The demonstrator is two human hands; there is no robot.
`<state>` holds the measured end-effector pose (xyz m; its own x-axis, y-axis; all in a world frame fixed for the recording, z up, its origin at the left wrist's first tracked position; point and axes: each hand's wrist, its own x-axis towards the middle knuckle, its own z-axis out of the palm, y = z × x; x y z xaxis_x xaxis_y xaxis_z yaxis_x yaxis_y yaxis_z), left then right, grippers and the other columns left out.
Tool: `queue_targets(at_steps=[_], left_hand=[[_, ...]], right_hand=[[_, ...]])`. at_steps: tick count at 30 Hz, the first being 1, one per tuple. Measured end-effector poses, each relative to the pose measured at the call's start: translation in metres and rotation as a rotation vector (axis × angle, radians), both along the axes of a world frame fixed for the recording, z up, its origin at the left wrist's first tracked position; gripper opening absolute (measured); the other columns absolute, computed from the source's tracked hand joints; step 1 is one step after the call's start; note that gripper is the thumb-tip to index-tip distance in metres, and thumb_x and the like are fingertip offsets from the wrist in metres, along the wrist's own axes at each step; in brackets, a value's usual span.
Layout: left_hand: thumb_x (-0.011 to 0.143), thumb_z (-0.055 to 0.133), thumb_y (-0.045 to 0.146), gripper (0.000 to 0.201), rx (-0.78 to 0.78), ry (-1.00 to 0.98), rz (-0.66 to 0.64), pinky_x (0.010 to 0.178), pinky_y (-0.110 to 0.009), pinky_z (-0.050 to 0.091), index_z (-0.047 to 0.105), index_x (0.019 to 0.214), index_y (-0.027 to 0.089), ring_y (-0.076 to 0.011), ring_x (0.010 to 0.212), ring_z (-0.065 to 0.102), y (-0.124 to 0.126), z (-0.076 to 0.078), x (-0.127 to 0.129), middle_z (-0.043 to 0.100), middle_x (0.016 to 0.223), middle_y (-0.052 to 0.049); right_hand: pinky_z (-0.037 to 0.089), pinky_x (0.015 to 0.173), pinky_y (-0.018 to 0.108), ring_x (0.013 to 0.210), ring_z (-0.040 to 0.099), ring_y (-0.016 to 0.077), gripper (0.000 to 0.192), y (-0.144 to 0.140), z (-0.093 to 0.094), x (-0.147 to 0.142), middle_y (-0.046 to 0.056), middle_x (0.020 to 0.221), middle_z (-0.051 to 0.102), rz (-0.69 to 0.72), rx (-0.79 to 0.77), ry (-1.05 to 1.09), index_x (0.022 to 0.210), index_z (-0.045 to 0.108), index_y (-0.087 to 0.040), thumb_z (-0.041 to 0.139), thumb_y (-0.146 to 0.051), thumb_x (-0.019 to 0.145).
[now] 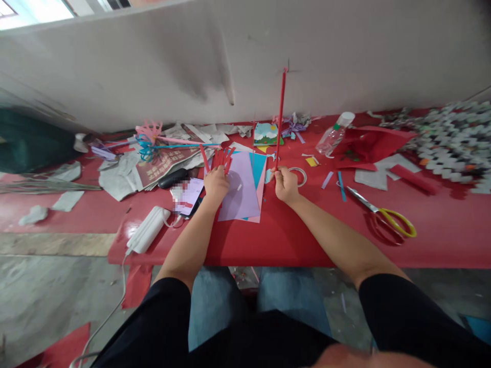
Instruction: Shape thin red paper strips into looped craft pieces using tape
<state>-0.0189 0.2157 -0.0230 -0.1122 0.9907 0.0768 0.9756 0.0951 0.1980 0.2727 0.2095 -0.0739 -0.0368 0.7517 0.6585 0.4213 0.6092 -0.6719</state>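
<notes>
Right hand (286, 185) gripping stick (281, 115), upright

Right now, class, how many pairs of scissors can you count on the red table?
1. The scissors, with yellow handles, lie on the red table to the right of the right hand. More could be hidden under the paper scraps.

Head-worn camera | looks forward and down over a red table (307, 240) | close above the person's arms | wall behind
</notes>
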Motion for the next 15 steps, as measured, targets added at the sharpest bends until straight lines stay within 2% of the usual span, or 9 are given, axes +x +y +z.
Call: queue_targets(at_steps=[3,9,15], left_hand=[[0.106,0.058,0.03,0.044,0.009,-0.009,-0.005,0.113,-0.049,0.056,0.07,0.149,0.023,-0.0385,0.136,0.074,0.001,-0.001,0.0,0.076,0.147,-0.018],[0.106,0.057,0.024,0.045,0.001,-0.058,-0.034,0.113,-0.047,0.057,0.071,0.148,0.022,-0.0368,0.133,0.075,0.003,-0.002,-0.001,0.078,0.142,-0.018],[0.104,0.053,0.019,0.05,0.011,-0.118,-0.047,0.116,-0.045,0.056,0.068,0.152,0.021,-0.0346,0.136,0.075,0.003,-0.005,-0.002,0.077,0.144,-0.018]], right_hand=[[0.06,0.067,0.036,0.069,0.077,0.0222,0.045,-0.003,0.003,0.0,0.006,0.084,0.082,0.005,0.027,-0.016,0.115,0.072,-0.025,0.043,-0.06,0.121],[0.06,0.067,0.037,0.071,0.079,0.0242,0.038,-0.014,0.008,-0.004,0.007,0.084,0.082,0.045,0.083,-0.052,0.113,0.071,-0.025,0.049,-0.055,0.119],[0.052,0.058,0.034,0.058,0.069,0.019,0.029,-0.02,0.008,-0.01,0.003,0.076,0.076,-0.004,0.105,-0.016,0.107,0.069,-0.025,0.067,-0.053,0.112]])
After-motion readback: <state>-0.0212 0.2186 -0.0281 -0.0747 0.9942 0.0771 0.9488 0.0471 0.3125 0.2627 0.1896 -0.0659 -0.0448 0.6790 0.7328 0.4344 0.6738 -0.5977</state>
